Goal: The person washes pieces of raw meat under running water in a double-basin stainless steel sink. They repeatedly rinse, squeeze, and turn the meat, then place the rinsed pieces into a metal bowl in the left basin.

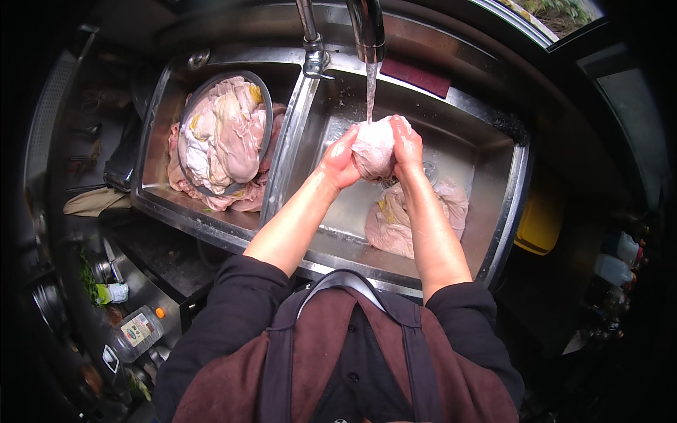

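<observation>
My left hand [340, 163] and my right hand [407, 144] grip a wet, pale pink piece of raw offal [373, 149], which looks like a pig stomach. They clasp it from opposite sides above the right sink basin [333, 217]. A stream of water [371, 87] runs from the faucet [369, 34] onto its top. Below my right forearm, more raw offal [390, 224] with a yellow patch lies on the basin floor, partly hidden by that arm. The drain [429, 172] shows beside my right wrist.
In the left basin [156, 140], a dark-rimmed oval container [268, 100] holds heaped offal [225, 135], with more pieces [256, 198] beneath and around it. A metal divider [288, 124] separates the basins. A dark red cloth [415, 77] lies behind the faucet. A plastic bottle [138, 334] is at lower left.
</observation>
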Motion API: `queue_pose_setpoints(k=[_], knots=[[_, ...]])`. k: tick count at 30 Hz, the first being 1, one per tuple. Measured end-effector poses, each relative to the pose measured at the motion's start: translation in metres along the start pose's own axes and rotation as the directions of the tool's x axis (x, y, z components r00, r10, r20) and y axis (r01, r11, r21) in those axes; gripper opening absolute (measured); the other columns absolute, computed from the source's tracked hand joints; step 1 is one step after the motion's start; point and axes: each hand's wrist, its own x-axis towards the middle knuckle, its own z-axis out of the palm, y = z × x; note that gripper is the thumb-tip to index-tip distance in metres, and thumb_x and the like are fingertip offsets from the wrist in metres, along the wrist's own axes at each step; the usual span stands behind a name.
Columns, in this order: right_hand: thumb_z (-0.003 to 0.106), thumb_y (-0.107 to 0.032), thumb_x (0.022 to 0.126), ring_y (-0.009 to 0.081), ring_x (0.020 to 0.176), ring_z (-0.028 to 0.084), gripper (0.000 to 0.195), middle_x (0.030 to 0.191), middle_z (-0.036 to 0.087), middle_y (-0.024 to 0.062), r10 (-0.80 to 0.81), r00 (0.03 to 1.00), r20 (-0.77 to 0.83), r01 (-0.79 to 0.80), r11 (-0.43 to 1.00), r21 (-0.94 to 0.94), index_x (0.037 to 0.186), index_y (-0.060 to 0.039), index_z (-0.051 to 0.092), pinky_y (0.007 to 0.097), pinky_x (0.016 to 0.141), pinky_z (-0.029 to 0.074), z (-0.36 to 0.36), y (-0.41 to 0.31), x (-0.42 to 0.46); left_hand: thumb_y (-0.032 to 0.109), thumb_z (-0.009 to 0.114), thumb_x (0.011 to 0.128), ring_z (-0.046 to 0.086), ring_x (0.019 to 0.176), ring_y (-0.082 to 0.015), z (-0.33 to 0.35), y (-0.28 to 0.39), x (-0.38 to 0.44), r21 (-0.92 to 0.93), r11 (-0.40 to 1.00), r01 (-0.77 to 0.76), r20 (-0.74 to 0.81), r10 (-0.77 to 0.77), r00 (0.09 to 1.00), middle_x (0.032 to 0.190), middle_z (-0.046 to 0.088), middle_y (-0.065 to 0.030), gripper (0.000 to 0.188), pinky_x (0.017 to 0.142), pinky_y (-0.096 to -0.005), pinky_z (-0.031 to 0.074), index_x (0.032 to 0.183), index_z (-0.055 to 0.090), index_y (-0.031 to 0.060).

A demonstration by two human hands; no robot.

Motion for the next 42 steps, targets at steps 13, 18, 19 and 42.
queue_pose_setpoints(k=[13,18,19,42], knots=[[0.039,-0.036,0.097,0.0339,0.092,0.061,0.047,0.101,0.062,0.0204,0.357,0.902,0.243,-0.429,0.806,0.409,0.105,0.0081,0.054,0.0457,0.085,0.048,-0.019,-0.004,0.012,0.039,0.039,0.096,0.055,0.106,-0.0227,-0.009,0.030,-0.004,0.304,0.951,-0.057,-0.132,0.102,0.986,0.117,0.057,-0.0111,0.046,0.093,-0.0375,0.045,0.117,0.051,0.0006],[0.034,-0.037,0.097,0.0354,0.087,0.062,0.046,0.096,0.062,0.0194,0.256,0.800,0.543,-0.581,0.557,0.593,0.100,0.0049,0.052,0.0489,0.080,0.050,-0.024,-0.021,0.020,0.048,0.062,0.082,0.052,0.112,-0.0231,-0.013,0.048,-0.014,0.822,0.568,-0.038,-0.023,0.100,0.995,0.126,0.050,-0.0145,0.074,0.097,-0.0339,0.041,0.129,0.039,-0.0038],[0.034,-0.037,0.097,0.0356,0.086,0.062,0.045,0.094,0.062,0.0185,0.057,0.738,0.672,-0.626,0.428,0.651,0.098,0.0038,0.052,0.0497,0.079,0.050,-0.039,-0.006,0.038,0.049,0.066,0.077,0.051,0.113,-0.0242,-0.015,0.048,-0.014,0.933,0.353,-0.074,0.013,0.172,0.985,0.129,0.048,-0.0154,0.082,0.098,-0.0334,0.039,0.131,0.036,-0.0042],[0.052,-0.008,0.089,0.0237,0.084,0.059,0.020,0.094,0.060,0.0136,0.115,0.970,0.215,-0.224,0.762,0.607,0.105,0.0021,0.055,0.0362,0.077,0.051,0.027,-0.035,0.005,0.023,0.048,0.094,0.059,0.089,-0.0163,-0.011,0.001,0.005,0.085,0.993,-0.083,0.335,0.050,0.941,0.105,0.059,-0.0064,0.028,0.080,-0.0298,0.049,0.116,0.052,0.0051]])
